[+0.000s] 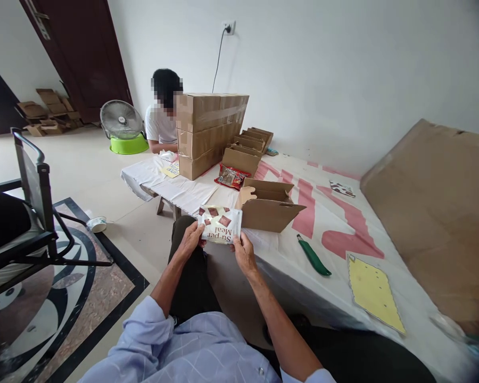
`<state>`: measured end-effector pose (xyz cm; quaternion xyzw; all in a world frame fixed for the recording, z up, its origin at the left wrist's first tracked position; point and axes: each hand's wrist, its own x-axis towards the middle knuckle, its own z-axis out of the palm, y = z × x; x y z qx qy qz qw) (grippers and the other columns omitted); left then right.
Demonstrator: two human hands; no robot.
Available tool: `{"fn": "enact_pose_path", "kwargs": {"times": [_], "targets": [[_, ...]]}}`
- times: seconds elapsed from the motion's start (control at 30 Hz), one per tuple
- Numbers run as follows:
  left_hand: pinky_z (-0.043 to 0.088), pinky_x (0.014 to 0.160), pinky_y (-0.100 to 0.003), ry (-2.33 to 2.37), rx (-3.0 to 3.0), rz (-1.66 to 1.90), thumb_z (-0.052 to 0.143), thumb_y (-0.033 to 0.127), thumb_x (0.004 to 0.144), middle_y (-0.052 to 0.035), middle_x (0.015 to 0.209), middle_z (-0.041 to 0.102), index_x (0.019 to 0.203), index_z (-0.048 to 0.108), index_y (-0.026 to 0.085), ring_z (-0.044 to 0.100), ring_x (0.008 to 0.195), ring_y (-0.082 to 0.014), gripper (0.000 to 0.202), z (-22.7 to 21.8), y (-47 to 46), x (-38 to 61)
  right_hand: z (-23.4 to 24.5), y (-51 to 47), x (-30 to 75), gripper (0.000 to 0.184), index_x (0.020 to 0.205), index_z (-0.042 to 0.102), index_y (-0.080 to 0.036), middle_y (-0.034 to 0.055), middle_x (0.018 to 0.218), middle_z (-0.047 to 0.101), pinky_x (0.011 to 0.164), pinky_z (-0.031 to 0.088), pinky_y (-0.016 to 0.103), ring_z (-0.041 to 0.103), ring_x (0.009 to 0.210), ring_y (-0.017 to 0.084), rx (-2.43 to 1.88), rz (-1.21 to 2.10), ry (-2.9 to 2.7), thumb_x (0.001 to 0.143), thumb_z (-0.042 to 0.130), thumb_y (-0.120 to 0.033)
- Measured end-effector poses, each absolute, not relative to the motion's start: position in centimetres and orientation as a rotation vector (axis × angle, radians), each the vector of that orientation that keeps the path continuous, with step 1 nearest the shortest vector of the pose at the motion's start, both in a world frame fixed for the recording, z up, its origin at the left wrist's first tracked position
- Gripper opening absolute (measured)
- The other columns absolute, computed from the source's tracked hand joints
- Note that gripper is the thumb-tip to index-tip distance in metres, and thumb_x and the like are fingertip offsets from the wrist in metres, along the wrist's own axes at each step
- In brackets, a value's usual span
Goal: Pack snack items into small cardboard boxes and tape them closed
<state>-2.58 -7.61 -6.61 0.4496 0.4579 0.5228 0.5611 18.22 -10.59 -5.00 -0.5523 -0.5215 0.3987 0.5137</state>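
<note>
The pale packet (219,225) with brown squares and the words "Su-per Meal" lies between the two hands, pinched at both ends, its lettering upside down to the wearer. The left hand (190,239) has its fingers clamped on the packet's left edge, thumb on the upper face. The right hand (245,252) has its fingers clamped on the lower right corner, thumb likewise on top; the other fingertips of both hands are mostly hidden beneath. The packet is above the wearer's lap, at the near edge of the cloth-covered desk (277,247).

Just beyond the right fingers, an open carton (269,211) stands on the desk with its flaps raised. Farther ahead of the fingers is a red packet (231,177), and behind that a row of open cartons (245,156). A block of taped boxes (211,135) rises ahead of both hands, with a person (162,130) in white partly hidden behind it. To the right of the right fingers, well apart from them, lies a green-handled tool (314,257); farther right still is a yellow sheet (375,292).
</note>
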Motion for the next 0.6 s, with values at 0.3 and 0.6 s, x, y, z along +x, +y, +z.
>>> {"fn": "enact_pose_path", "kwargs": {"times": [0.3, 0.6], "targets": [[0.043, 0.045, -0.023, 1.165, 1.087, 1.211, 0.078, 0.068, 0.082, 0.0042, 0.059, 0.055, 0.088, 0.065, 0.019, 0.053, 0.05, -0.0135, 0.051, -6.9, -6.4, -2.4, -6.2, -10.6, 18.1, 0.062, 0.107, 0.069, -0.023, 0.0049, 0.077, 0.069, 0.061, 0.054, 0.037, 0.062, 0.07, 0.025, -1.355, 0.981, -1.247, 0.082, 0.059, -0.079], [0.043, 0.047, -0.022, 1.016, 1.309, 1.502, 0.073, 0.067, 0.089, 0.0048, 0.063, 0.049, 0.076, 0.055, 0.023, 0.046, 0.053, -0.0107, 0.05, 2.4, -4.1, -2.8, 1.5, -8.5, 18.4, 0.066, 0.147, 0.062, -0.016, 0.0102, 0.11, 0.078, 0.08, 0.058, 0.037, 0.066, 0.08, 0.022, -1.178, 0.741, -1.418, 0.099, 0.052, -0.06]]}}
